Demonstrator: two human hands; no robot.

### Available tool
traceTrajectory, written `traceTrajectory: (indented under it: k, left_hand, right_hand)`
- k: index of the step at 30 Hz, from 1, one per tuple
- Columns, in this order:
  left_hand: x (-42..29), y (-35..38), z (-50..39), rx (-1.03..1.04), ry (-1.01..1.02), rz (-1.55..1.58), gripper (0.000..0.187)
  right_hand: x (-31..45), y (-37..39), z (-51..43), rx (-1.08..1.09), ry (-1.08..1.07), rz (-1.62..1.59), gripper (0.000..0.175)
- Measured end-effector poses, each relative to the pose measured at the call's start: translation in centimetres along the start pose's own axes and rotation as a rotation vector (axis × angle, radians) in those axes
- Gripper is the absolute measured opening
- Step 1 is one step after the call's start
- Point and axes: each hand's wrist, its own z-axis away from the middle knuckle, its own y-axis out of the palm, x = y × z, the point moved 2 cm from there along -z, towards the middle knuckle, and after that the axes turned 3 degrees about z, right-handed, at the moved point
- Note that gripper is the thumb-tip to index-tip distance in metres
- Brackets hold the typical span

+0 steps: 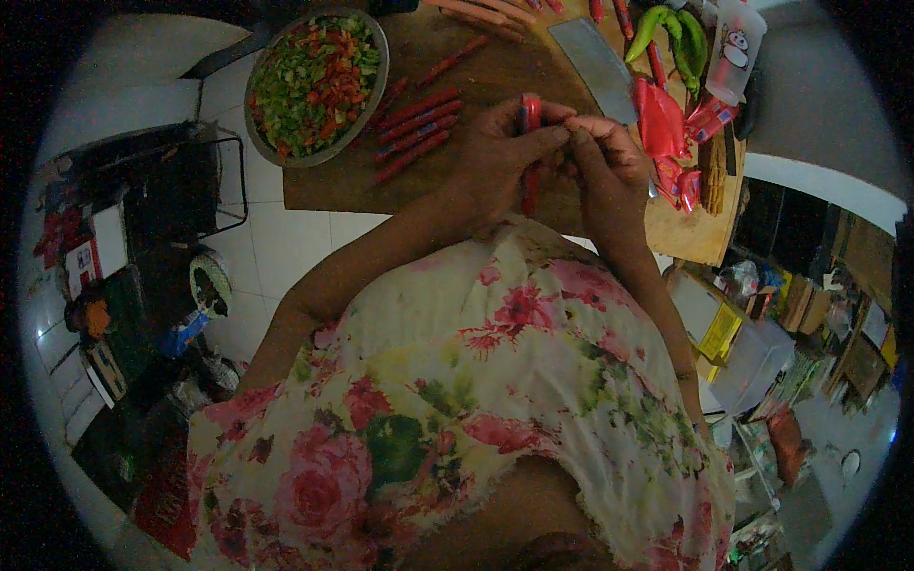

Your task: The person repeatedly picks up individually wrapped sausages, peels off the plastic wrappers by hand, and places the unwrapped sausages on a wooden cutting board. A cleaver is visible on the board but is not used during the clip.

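My left hand (510, 143) grips a sausage in red plastic casing (530, 189), upright in the picture, over a brown wooden board (335, 189). The fingertips of my right hand (610, 150) are pinched together and meet those of my left beside the sausage. Whatever lies between them is hidden. Several more red-wrapped sausages (418, 132) lie on the board left of my hands. Beyond them, at the top edge, are several peeled pinkish sausages (485, 11). A cleaver blade (593, 68) rests flat just past my right hand.
An oval metal bowl (381, 43) of chopped green and red vegetables stands at the left. To the right are green peppers (646, 32), a translucent plastic cup (735, 53) and red plastic packaging (657, 118). Boxes (703, 328) and a clear plastic bin (753, 364) stand lower right.
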Motion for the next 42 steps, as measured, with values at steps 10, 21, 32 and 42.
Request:
traceTrajectory:
  k: [10, 21, 32, 42]
  left_hand:
    - [0.7, 0.0, 0.2, 0.002, -0.025, 0.136, 0.02]
    - [3.1, -2.3, -2.0, -0.406, -0.05, 0.126, 0.017]
    - [5.2, -4.7, -4.0, -0.125, 0.124, -0.315, 0.022]
    - [3.1, -4.2, -4.1, -0.298, 0.082, -0.41, 0.017]
  right_hand:
    - [0.0, -0.3, 0.2, -0.001, -0.222, 0.422, 0.011]
    - [-3.3, -1.0, -0.8, 0.068, -0.06, 0.675, 0.017]
    - [-5.7, -3.6, -2.7, 0.054, 0.005, 0.525, 0.017]
    - [-6.5, -6.2, 0.2, 0.038, -0.065, 0.792, 0.014]
